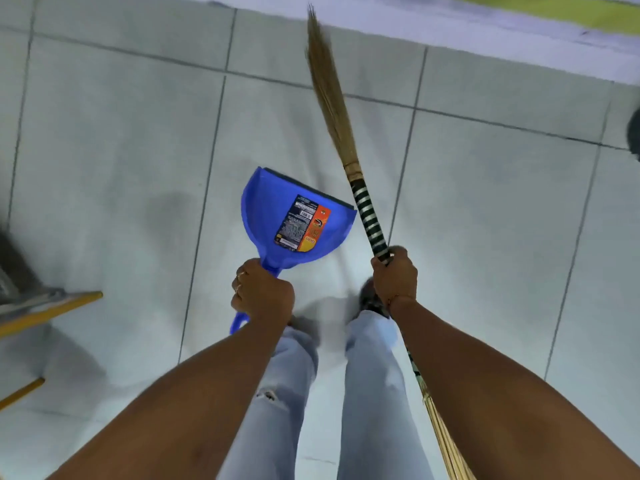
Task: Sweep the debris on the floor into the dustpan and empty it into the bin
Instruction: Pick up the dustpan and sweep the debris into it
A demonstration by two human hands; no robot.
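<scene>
Two hands are gripping tools above the tiled floor [121, 150]. Left hand [263, 292] is clamping the glossy blue plastic dustpan [294, 223]; right hand [394, 278] is clenching the banded, bristly grass broom [367, 213].

Place: an indoor room, probably in a home; the exact kind of room I cannot tell.
Floor: large pale grey square ceramic tiles [114, 140] with dark grout lines.
Far edge: a pale raised strip [450, 26] with a yellow-green band [554, 8] behind it.
Left side: yellow wooden furniture bars [52, 311] under a grey blurred object [14, 271].
</scene>
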